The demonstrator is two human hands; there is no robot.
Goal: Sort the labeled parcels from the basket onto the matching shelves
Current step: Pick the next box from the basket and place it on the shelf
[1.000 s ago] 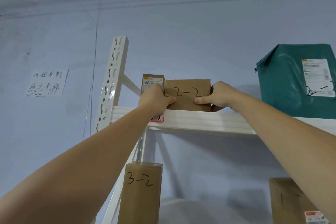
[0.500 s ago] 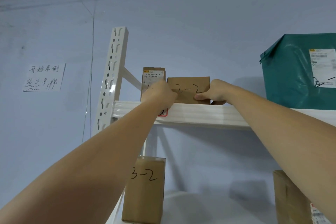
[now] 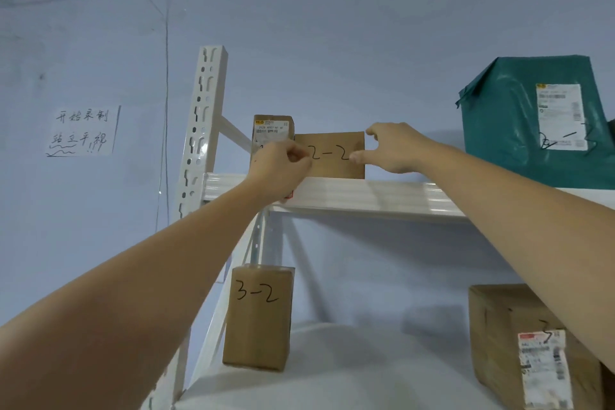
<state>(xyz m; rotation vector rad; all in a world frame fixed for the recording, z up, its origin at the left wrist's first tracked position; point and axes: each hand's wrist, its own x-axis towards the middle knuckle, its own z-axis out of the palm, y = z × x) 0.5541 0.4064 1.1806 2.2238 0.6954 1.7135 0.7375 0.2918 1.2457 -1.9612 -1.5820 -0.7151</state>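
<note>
The left hand (image 3: 281,165), fingers curled, overlaps the left edge of the box (image 3: 332,156) marked 2-2; whether it grips it I cannot tell. The right hand (image 3: 394,148), at three o'clock of the box, spreads wide, thumb at its right edge. The box stands on the upper shelf (image 3: 366,196), a labelled carton (image 3: 273,130) at its nine o'clock, a green parcel (image 3: 512,130) farther toward three o'clock.

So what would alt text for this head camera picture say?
Two bare hands reach up at a brown parcel marked 2-2 on a white shelf: left hand at its left edge, right hand open beside its right edge.
</note>
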